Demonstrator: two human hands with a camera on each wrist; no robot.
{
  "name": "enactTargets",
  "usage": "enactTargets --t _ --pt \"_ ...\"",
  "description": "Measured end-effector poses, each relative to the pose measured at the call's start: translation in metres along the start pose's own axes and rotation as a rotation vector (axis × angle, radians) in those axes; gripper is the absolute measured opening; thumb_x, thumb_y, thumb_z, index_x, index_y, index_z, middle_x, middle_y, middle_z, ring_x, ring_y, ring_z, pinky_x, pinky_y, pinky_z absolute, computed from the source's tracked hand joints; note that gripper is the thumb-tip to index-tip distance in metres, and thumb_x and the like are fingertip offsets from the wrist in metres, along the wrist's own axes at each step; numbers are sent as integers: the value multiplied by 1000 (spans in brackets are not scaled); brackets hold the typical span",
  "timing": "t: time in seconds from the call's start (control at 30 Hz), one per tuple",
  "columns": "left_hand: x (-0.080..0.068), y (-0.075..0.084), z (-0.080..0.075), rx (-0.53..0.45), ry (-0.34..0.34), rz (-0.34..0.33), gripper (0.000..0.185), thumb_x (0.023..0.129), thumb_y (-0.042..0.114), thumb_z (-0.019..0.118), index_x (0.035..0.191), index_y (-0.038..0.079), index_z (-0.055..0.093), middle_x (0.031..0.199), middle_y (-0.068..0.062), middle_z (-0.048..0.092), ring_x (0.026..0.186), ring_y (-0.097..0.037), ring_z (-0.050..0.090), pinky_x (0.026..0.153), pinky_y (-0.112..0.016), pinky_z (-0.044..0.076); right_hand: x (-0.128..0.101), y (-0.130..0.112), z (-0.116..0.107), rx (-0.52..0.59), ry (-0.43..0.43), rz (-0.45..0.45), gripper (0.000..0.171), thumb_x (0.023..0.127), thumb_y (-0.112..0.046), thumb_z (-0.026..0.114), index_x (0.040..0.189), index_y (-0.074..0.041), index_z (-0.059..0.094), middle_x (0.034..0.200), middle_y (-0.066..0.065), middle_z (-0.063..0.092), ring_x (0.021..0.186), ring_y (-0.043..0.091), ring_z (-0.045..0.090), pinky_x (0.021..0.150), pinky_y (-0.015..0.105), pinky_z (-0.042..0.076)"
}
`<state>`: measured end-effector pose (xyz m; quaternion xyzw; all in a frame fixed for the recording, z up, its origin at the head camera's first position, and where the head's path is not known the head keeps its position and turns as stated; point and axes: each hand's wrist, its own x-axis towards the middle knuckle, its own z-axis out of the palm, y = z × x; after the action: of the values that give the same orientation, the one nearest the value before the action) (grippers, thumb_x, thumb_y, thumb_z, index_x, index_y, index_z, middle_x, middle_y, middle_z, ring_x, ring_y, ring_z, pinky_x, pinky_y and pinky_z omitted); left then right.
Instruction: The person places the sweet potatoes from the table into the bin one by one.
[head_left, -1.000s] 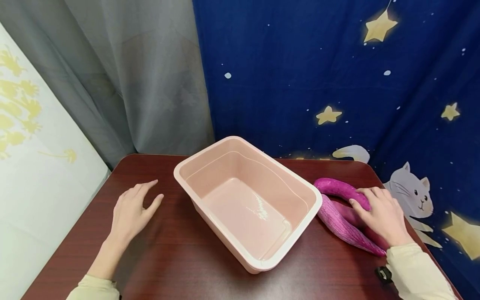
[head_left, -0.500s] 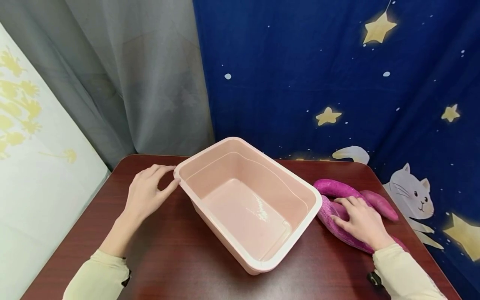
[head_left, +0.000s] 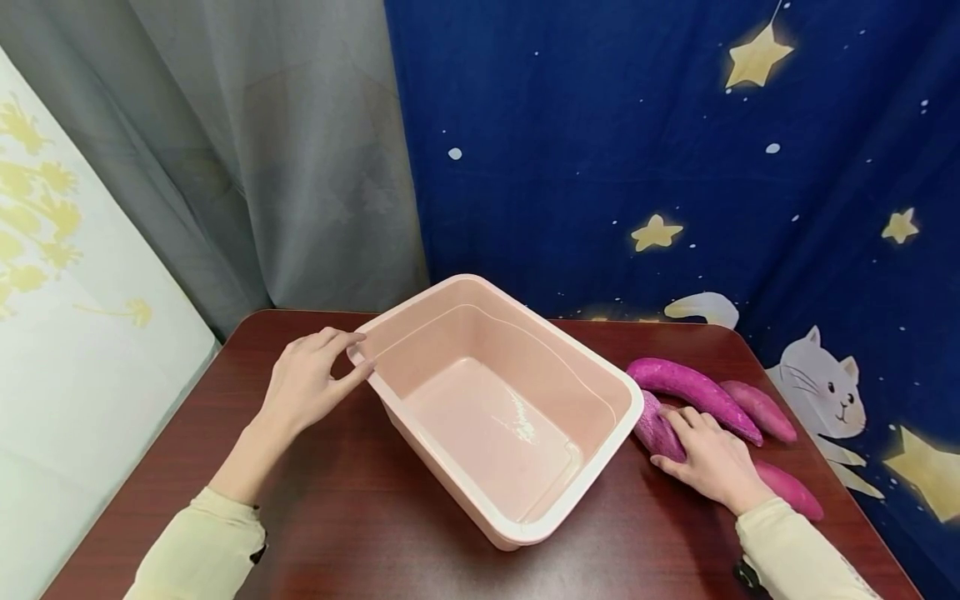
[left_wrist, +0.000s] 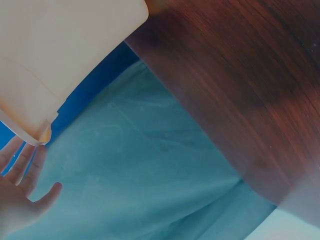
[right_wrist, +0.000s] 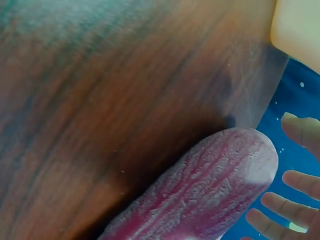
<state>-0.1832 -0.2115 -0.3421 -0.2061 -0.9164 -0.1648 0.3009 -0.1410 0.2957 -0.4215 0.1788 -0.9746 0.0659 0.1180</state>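
- progress: pale pink rectangular plastic basin contains nothing; curved magenta sweet potato and textured purple sweet potato lie outside, at basin right.
- left hand: fingers spread, touching basin corner; nothing gripped.
- right hand: fingers over textured purple sweet potato; grip cannot be confirmed.

From the head, the tub and tabletop are looked down on from farthest back, toward the curtains. From the left wrist, the tub is viewed close; from the right wrist, a sweet potato is faced nearer yet. The tabletop is shared by all.
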Motion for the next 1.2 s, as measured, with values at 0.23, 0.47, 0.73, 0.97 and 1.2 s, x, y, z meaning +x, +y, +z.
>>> enactTargets --t 0.23,0.47,0.73,0.97,1.2 --pt "1 0 0 28 -8 13 35 74 36 66 95 8 64 88 -3 59 81 -23 55 80 -45 36 -5 0 6 -4 13 -11 70 61 -35 78 118 -6 50 103 14 50 91 34 48 67 53 42" --pt "2 -1 -2 63 -23 17 40 73 42 64 97 10 65 91 -4 59 81 -24 54 81 -45 35 -8 2 10 -8 19 -30 73 57 -29 80 118 -6 48 100 14 50 91 35 48 64 51 43" --pt "3 0 -5 96 -74 9 44 71 48 62 97 13 65 93 -3 58 85 -24 51 82 -44 34 -8 3 14 -23 1 -7 79 55 -24 82 122 -7 43 98 14 48 89 36 48 52 50 44" --pt "3 -1 -5 106 -80 8 46 71 49 62 96 12 65 94 -4 57 86 -25 50 81 -45 33 -6 1 16 -51 1 8 82 54 -24 82 124 -7 42 101 16 48 89 36 48 53 51 44" --pt "3 -1 -5 99 -71 17 45 71 48 62 94 11 66 92 -5 57 82 -26 50 80 -47 34 -3 -2 17 -83 -11 40 86 53 -25 84 124 -8 40 102 17 48 88 37 49 54 53 43"
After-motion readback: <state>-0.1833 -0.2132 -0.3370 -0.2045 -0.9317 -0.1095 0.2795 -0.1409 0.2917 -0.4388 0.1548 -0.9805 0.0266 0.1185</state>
